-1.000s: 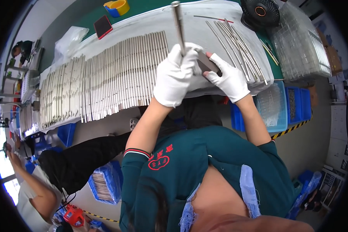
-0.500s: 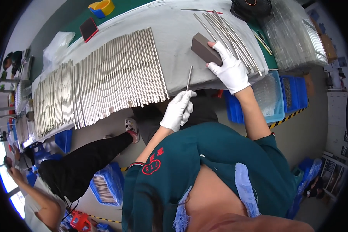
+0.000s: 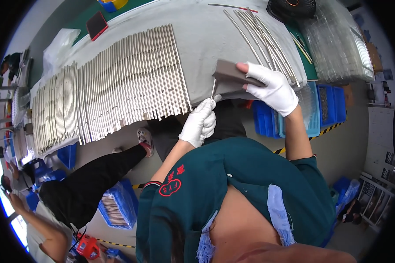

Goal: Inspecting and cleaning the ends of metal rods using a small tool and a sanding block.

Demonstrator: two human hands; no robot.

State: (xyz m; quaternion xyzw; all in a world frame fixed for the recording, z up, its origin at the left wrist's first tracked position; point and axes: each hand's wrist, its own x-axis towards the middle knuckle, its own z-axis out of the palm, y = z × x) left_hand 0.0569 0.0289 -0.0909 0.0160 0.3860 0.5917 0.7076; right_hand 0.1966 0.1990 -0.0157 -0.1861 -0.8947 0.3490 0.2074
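Head view, both hands gloved in white.

Left hand: curled, fingers pressed together, pinching the lower end of a thin metal rod. I see only a short length of the rod above the fingertips; it stands close to upright in the picture, leaning slightly right at the top, and its upper end runs in behind the near corner of the block. Touching or just short of it, I cannot tell.

Right hand: fingers laid flat over the top of a brown-grey block, thumb side toward the table; closed on the block and holding it at the front edge of the grey table. The block's long axis runs left to right, so roughly across the rod's axis.

Key relation: the block lies directly above and a little right of the left hand, and the rod spans the gap between them. The left hand is the nearer to the rod's free length; the right hand is occupied with the block.

Surroundings: a long row of finished-looking rods lies side by side on the table to the left, long axes pointing away from the person. A smaller loose bundle of rods fans out just behind the block, close to the right hand. Clear trays at far right, blue bins below the table edge, a red phone at the far left. Another person's dark-trousered leg extends below the table, well apart from both hands. Nothing stands between rod and block.
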